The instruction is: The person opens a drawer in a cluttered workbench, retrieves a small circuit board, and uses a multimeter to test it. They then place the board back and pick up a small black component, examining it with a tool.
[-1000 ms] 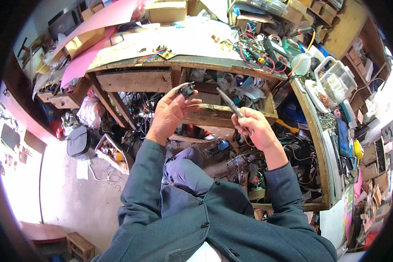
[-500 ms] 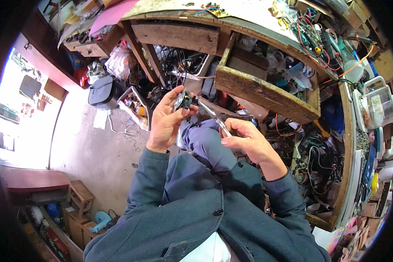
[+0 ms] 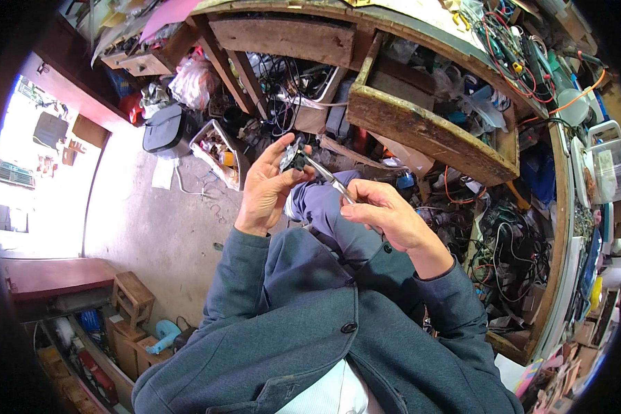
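Observation:
My left hand point(image 3: 263, 190) is raised above my lap, its thumb and fingers pinching a small black part with a shiny, silvery piece point(image 3: 293, 156) on one side. What kind of part it is, I cannot make out. In my right hand point(image 3: 386, 212) is a slim silver tool shaped like tweezers point(image 3: 332, 182), gripped between thumb and fingers. It slants up to the left, and its tip reaches the right side of the black part. Whether the tip grips the part or only touches it is too small to tell.
Ahead stands a wooden workbench with an open drawer point(image 3: 431, 134) holding plastic bags and odds and ends. Tangled cables point(image 3: 510, 255) lie below it on the right. A white bin of parts point(image 3: 219, 155) and a black-lidded container point(image 3: 165, 129) stand on the floor at left. A wooden stool point(image 3: 132, 298) is lower left.
The tool in my right hand has moved left and up, so its tip now meets the black part. My left hand keeps its pinch. The view has shifted slightly.

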Demonstrator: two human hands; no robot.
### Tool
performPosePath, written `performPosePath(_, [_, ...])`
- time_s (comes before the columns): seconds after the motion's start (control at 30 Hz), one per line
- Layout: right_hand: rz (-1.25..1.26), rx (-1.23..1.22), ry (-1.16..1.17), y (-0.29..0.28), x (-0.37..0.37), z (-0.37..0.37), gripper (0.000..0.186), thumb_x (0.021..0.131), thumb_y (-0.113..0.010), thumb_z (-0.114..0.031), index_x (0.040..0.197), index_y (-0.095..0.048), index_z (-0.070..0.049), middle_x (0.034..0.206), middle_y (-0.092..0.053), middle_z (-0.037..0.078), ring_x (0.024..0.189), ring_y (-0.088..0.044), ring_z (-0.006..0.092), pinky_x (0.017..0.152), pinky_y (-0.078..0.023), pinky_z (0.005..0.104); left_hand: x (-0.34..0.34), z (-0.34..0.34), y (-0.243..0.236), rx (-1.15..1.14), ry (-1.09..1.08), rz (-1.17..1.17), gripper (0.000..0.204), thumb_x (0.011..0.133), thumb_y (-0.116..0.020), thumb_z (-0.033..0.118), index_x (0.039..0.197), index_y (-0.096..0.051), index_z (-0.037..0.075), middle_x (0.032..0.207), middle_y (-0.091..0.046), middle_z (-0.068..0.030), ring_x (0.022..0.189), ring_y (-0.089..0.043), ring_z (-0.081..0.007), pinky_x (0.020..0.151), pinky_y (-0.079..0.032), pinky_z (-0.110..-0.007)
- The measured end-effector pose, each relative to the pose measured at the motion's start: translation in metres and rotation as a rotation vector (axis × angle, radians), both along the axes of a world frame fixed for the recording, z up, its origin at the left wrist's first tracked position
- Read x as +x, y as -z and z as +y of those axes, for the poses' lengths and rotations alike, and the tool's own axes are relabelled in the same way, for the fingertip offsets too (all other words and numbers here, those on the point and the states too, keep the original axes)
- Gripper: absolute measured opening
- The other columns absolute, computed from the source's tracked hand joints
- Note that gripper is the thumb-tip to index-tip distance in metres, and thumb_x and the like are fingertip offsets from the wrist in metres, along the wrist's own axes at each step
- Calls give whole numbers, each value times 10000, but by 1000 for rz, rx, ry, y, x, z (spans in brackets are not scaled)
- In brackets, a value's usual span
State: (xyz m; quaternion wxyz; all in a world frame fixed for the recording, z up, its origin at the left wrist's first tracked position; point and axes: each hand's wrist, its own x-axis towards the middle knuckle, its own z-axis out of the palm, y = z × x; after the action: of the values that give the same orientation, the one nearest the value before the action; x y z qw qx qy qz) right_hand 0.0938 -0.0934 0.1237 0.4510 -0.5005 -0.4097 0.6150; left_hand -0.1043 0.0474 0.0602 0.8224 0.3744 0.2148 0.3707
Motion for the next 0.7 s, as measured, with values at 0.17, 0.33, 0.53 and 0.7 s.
performPosePath(0.17, [-12, -3, -7, 0, -2, 1, 286, 933, -739, -262, 793, -545, -106, 702, -447, -95, 620, -360, 12, 528, -266, 220, 0, 1, 2, 6, -4, -38, 700, 860, -680, -107, 1498, -406, -17, 1360, -600, -191, 963, -712, -237, 888, -605, -364])
performPosePath(0.33, [-20, -25, -2, 0, -5, 1, 296, 929, -742, -276, 787, -550, -102, 702, -453, -88, 626, -369, 16, 536, -271, 220, 0, 0, 5, -14, 7, -42, 691, 860, -664, -121, 1495, -417, -7, 1393, -582, -176, 993, -702, -225, 895, -605, -371])
performPosePath(0.53, [-44, -10, 5, -1, -8, 0, 302, 920, -749, -295, 800, -569, -84, 710, -480, -75, 658, -410, 34, 560, -320, 232, 5, -4, 0, 26, 9, -10, 711, 842, -648, -164, 1491, -408, -1, 1417, -565, -169, 1107, -668, -219, 957, -596, -393])
performPosePath(0.7, [-158, 19, 12, -1, -13, 2, 311, 889, -754, -286, 820, -577, -40, 745, -515, -21, 673, -452, 80, 595, -377, 264, 8, -9, 8, 168, -73, 41, 767, 789, -657, -147, 1490, -411, 45, 1405, -556, -124, 1138, -636, -192, 919, -590, -367])
